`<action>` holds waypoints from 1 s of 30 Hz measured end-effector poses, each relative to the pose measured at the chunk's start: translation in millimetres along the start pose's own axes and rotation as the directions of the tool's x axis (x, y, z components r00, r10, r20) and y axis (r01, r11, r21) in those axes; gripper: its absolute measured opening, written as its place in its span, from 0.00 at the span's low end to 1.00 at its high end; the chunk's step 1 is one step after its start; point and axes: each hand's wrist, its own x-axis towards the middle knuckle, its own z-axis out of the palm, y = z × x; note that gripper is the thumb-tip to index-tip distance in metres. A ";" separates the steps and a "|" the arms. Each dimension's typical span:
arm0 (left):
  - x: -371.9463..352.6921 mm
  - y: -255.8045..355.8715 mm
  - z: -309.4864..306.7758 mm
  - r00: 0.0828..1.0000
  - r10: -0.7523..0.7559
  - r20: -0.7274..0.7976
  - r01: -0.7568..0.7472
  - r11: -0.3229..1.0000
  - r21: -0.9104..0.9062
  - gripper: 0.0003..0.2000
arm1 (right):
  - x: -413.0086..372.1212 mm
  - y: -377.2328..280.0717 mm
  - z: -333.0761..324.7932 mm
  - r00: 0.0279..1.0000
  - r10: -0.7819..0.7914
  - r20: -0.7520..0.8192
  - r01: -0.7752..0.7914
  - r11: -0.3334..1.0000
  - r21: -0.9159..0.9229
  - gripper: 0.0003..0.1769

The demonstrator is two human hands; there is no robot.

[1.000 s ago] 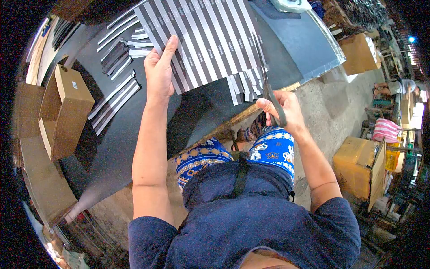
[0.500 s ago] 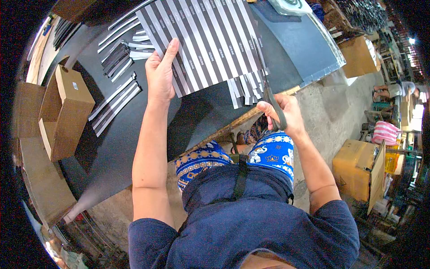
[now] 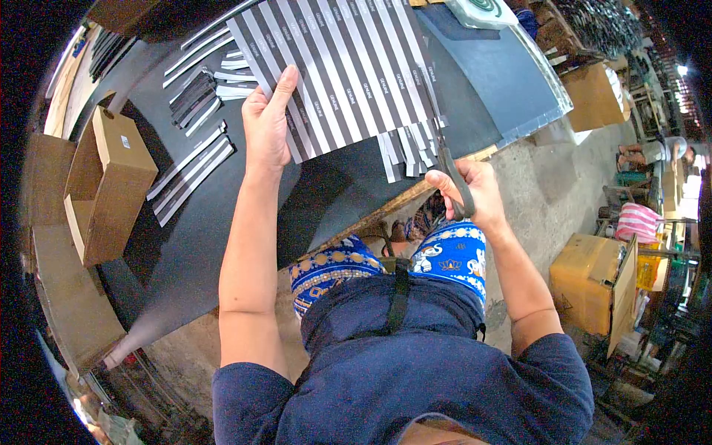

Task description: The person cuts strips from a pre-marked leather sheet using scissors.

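My left hand (image 3: pixel 268 126) pinches the lower left part of a striped black-and-white sheet (image 3: pixel 348 74) printed with small lettering, thumb on top. A pair of scissors (image 3: pixel 450 167) with black handles is in my right hand (image 3: pixel 475 189). Its blades lie along the sheet's right edge. Cut strips (image 3: pixel 404 152) rest on the dark table (image 3: pixel 222 252) under the sheet's lower right corner. More striped strips (image 3: pixel 194 182) lie left of my left hand, and bundled strips (image 3: pixel 194 96) lie farther back.
An open cardboard box (image 3: pixel 122 185) stands on the table's left. At the back right is a plastic-wrapped item (image 3: pixel 480 10). On the floor to the right sits a taped carton (image 3: pixel 586 282), with another carton (image 3: pixel 593 96) farther back. A person (image 3: pixel 653 150) is at the far right.
The scissor handles have closed slightly in my right hand. My left hand and the sheet have barely moved.
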 end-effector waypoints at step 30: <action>0.4 0.7 1.1 0.999 -0.050 -0.019 0.050 0.998 -0.023 0.12 | 5.2 -6.8 0.5 0.999 -0.022 0.049 0.020 0.999 0.046 0.21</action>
